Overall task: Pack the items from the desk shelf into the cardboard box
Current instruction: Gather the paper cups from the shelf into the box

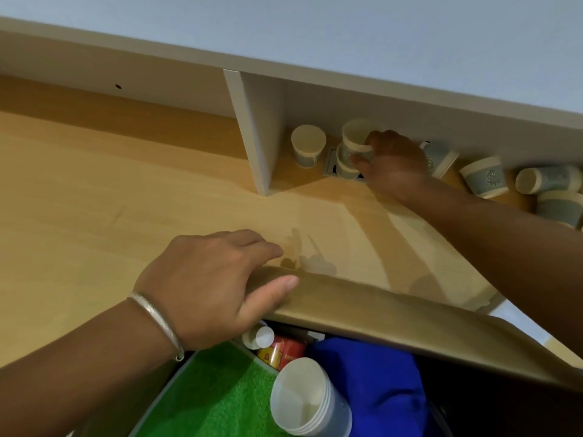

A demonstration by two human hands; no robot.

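Under the white desk shelf stand and lie several cream and blue paper cups. My right hand reaches in and is closed around one cup, which sits above another cup. A lone upright cup stands to the left by the white divider. More cups lie tipped at the right. My left hand holds the flap of the cardboard box at the desk's near edge. Inside the box is a stack of cups.
The box also holds a green turf-like mat, a blue cloth, a red can and a small white bottle. The wooden desk top stretches left. A grey socket plate lies under the cups.
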